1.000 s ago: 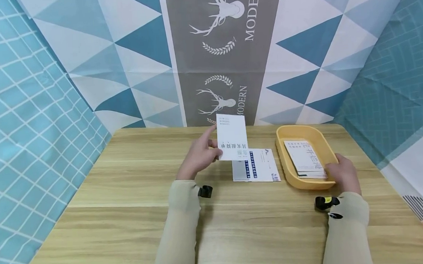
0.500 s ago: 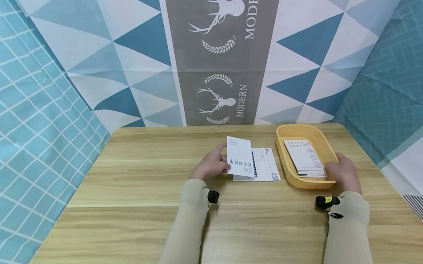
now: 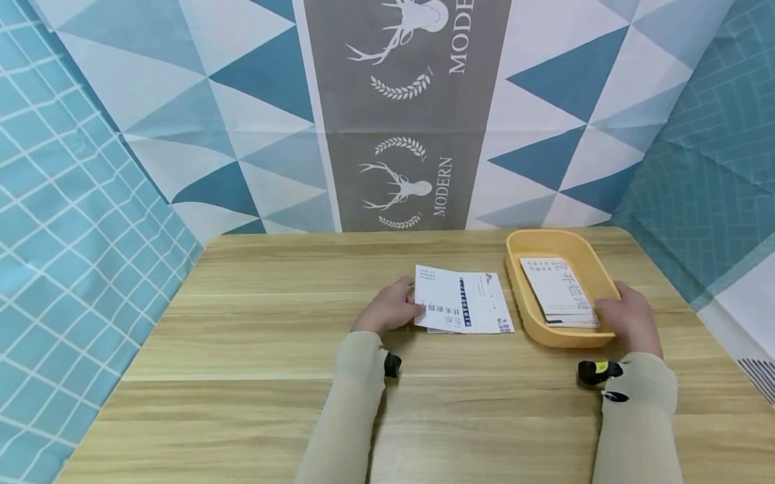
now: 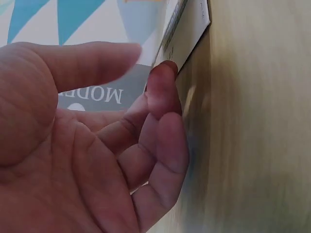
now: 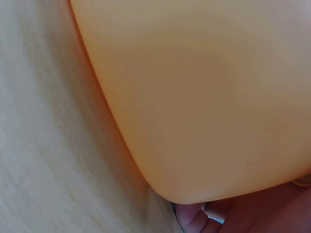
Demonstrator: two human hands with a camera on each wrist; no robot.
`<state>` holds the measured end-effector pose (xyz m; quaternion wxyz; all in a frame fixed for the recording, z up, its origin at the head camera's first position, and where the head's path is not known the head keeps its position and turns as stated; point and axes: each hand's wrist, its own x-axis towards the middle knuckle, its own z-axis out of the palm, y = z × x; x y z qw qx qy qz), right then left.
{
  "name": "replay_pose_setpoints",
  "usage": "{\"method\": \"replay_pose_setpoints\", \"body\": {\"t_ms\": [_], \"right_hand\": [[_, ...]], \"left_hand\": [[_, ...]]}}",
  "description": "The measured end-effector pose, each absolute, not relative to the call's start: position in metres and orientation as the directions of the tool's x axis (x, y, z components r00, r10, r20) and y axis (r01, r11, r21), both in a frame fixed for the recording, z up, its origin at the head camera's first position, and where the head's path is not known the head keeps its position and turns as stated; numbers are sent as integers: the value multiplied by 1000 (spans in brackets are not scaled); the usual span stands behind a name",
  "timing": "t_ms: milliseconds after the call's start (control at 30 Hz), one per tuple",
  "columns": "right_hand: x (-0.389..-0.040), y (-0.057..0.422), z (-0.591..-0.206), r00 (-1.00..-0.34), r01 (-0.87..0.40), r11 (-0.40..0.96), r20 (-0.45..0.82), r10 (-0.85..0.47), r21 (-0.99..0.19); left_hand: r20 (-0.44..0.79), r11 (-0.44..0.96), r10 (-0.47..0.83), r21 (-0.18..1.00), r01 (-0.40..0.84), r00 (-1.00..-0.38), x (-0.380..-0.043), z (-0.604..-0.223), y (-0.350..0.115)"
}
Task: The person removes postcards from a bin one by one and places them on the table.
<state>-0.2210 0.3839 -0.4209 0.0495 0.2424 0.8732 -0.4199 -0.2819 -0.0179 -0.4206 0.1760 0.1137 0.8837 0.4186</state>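
Note:
My left hand (image 3: 389, 306) is at the left edge of a white printed card (image 3: 440, 309) that lies over other cards on the table. In the left wrist view, the thumb (image 4: 104, 60) stands apart from the loosely bent fingers (image 4: 165, 92), with the card's edge (image 4: 192, 36) right at the fingertips. Beneath the top card, a second white card with blue print (image 3: 487, 302) shows at the right. My right hand (image 3: 630, 320) grips the lower right rim of a yellow-orange plastic basket (image 3: 523, 300), whose outer wall fills the right wrist view. Several printed cards (image 3: 559, 287) lie stacked inside the basket.
The wood-grain table (image 3: 237, 399) reaches back to a patterned wall cloth (image 3: 406, 107). Blue tile-patterned cloth (image 3: 54, 240) hangs at the left, and more cloth (image 3: 741, 139) stands at the right. A black wrist camera (image 3: 392, 364) sits on the left sleeve.
My left hand has come down and right, lowering the upright card until it lies nearly flat over the card on the table. The right hand and basket have stayed put.

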Motion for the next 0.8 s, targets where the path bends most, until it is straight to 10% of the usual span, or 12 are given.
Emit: {"method": "replay_pose_setpoints", "body": {"t_ms": [800], "right_hand": [[-221, 383, -421, -878, 463, 533, -285, 384, -708]], "left_hand": [[-138, 693, 259, 716, 85, -956, -282, -428, -5]]}}
